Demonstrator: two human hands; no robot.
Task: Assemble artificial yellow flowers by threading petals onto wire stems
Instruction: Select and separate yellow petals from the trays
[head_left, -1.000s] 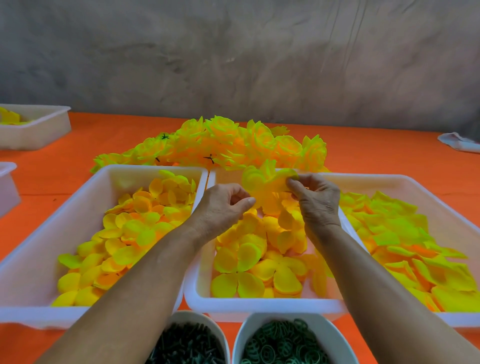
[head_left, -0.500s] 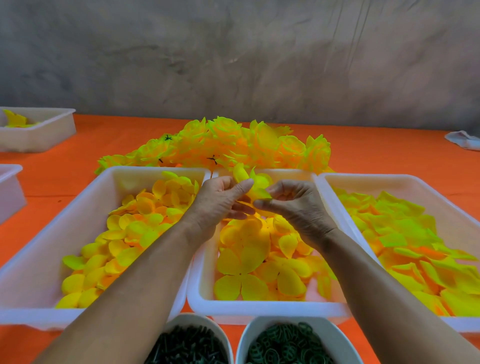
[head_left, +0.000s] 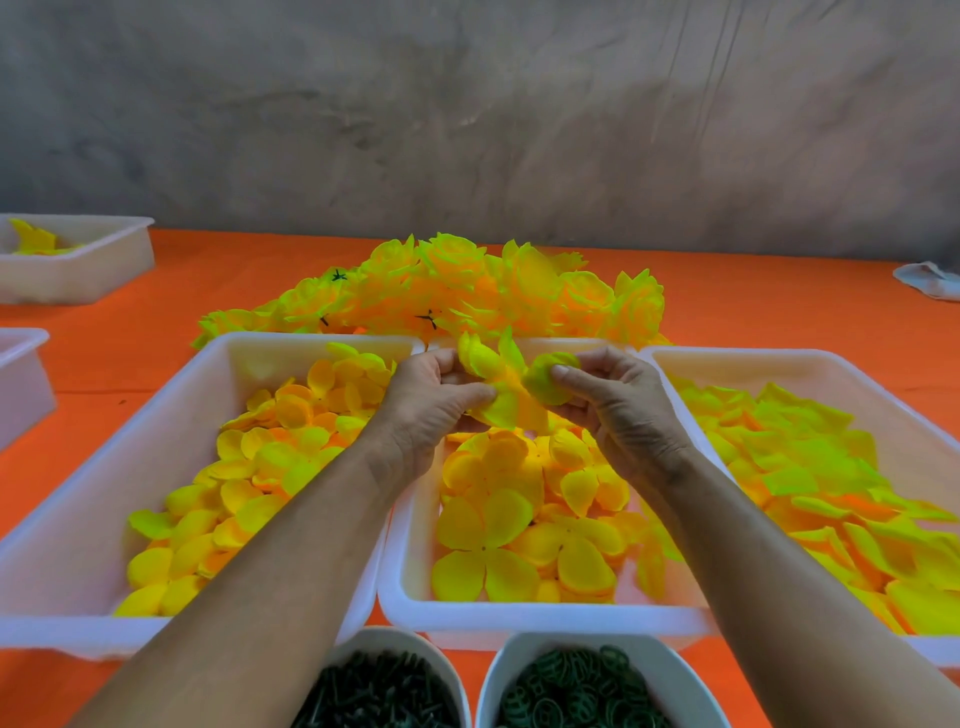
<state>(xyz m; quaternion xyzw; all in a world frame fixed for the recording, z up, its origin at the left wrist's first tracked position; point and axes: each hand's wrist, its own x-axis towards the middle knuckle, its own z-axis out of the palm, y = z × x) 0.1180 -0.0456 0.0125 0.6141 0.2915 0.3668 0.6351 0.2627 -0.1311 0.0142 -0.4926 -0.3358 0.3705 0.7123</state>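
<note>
Orange cloth covers the bench (head_left: 779, 291) below a rough grey wall. Over the far end of the middle white plastic tray (head_left: 519, 618), the left hand (head_left: 434, 397) pinches a loose yellow fabric petal layer (head_left: 498, 384) at its centre, while the right hand (head_left: 618, 400) pinches a small curled yellow-green bud (head_left: 545, 382) that touches it; each hand's fingers are curled narrow around its own piece. No wire stem shows, so whether the bud sits on one cannot be told.

This looks like the threading step: next the bud must pass through the layer's centre hole, which calls for lining the two up and pushing the layer snug.

At ten o'clock lies a white tray of small yellow petals (head_left: 249, 467), at three o'clock a tray of pointed yellow-green petals (head_left: 810, 467), at twelve o'clock a heap of finished yellow flowers (head_left: 467, 286), and at six o'clock two white bowls of dark green parts (head_left: 566, 691).
</note>
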